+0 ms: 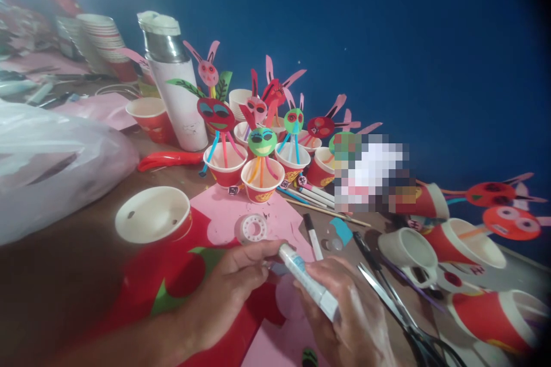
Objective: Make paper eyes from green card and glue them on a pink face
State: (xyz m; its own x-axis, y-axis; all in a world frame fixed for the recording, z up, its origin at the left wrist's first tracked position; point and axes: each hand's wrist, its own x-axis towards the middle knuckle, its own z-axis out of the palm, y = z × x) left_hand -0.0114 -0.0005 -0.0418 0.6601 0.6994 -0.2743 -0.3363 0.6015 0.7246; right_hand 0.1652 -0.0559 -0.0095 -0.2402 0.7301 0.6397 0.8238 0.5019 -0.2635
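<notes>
Gripping hand: the right hand, lower centre of the frame, has its fingers curled closed round a white tube, apparently to seat the barrel firmly and leave its upper end free.
Left hand: the left hand, just beside it, is part-curled, thumb and forefinger at the tube's upper end, which looks like steadying; whether the fingertips also pinch something small, I cannot tell.
White tube: it slants between both hands, lower centre.
Paper: a red sheet at lower left and a pink sheet at centre lie flat beneath the hands, seemingly as the working surface.
White ring: the ring rests on the pink sheet, just above the left hand, within easy reach.
Scissors: the scissors lie on the counter at lower right, handles towards the bottom edge, which suits easy pick-up.
Paper cups: paper cups at centre hold paper-faced figures on coloured strips, probably serving as stands.
Holed cup: the holed cup, left of centre, sits mouth up, apart from the figures.
</notes>
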